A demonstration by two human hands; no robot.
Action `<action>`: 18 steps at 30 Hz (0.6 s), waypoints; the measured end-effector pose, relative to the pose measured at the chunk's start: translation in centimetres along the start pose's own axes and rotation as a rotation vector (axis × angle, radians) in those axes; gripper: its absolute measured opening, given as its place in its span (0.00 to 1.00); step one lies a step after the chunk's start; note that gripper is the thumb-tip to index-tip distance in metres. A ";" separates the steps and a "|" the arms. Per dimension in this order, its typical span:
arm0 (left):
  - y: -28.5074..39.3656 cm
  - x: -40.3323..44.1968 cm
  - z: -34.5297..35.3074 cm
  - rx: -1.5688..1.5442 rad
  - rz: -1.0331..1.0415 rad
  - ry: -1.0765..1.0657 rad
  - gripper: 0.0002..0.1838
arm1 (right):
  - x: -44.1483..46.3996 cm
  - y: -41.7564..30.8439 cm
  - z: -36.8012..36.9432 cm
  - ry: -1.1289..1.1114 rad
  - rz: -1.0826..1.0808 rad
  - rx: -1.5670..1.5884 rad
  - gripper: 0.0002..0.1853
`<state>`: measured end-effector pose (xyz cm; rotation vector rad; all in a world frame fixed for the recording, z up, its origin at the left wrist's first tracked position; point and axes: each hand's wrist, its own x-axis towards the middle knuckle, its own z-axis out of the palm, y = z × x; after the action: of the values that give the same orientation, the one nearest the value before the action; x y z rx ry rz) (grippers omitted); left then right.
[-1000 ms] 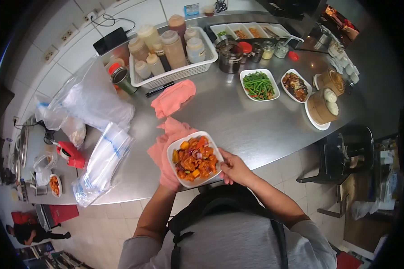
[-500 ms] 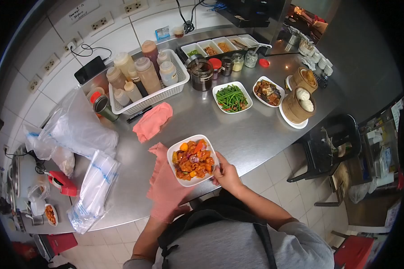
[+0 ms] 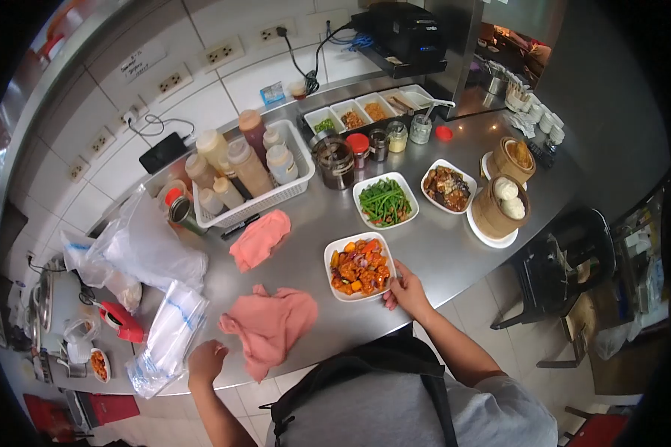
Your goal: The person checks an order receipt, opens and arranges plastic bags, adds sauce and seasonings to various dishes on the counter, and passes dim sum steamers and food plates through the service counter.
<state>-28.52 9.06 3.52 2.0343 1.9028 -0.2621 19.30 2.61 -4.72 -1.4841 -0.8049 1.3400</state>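
My right hand (image 3: 408, 289) grips the right edge of a square white bowl (image 3: 373, 296), its thumb at the rim. Glazed orange-red chunks (image 3: 359, 266) with peppers and purple onion fill the bowl, which is at the steel counter. My left hand (image 3: 207, 363) is at the counter's front edge, empty, with loosely bent fingers. To its right lies a crumpled pink cloth (image 3: 270, 328), and to its left are folded white plastic bags (image 3: 168, 335). Beyond the bowl stand a dish of green beans (image 3: 385, 202) and a dish of dark saucy food (image 3: 448, 186).
Two bamboo steamers (image 3: 487, 211) stand at the right, the nearer one holding white buns. A white basket of sauce bottles (image 3: 272, 194), a second pink cloth (image 3: 259, 240), several jars (image 3: 334, 162) and a topping tray (image 3: 328, 119) line the back. A black chair (image 3: 563, 261) is beyond the right edge.
My right hand has moved the bowl right and forward. My left hand has let go of the pink cloth, now lying crumpled on the counter, and moved left.
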 end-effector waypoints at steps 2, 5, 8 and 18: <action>1.7 -0.8 -2.1 -0.050 -0.066 0.015 0.15 | 1.1 0.6 -1.0 -0.132 -0.031 0.139 0.33; 6.1 -0.5 -3.7 -0.083 0.038 0.173 0.14 | 1.2 1.0 -2.1 -0.216 -0.038 0.189 0.34; 15.3 1.1 -8.8 -0.172 0.161 0.315 0.14 | 0.2 1.5 -5.3 -0.134 -0.127 -0.064 0.31; 45.5 20.2 -14.5 -0.248 0.659 0.309 0.08 | -1.5 1.8 -22.7 0.344 -0.670 -0.835 0.11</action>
<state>16.93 31.16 15.18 2.4743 1.2131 0.4495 40.94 -4.18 -6.93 -1.7435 -1.5538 0.2134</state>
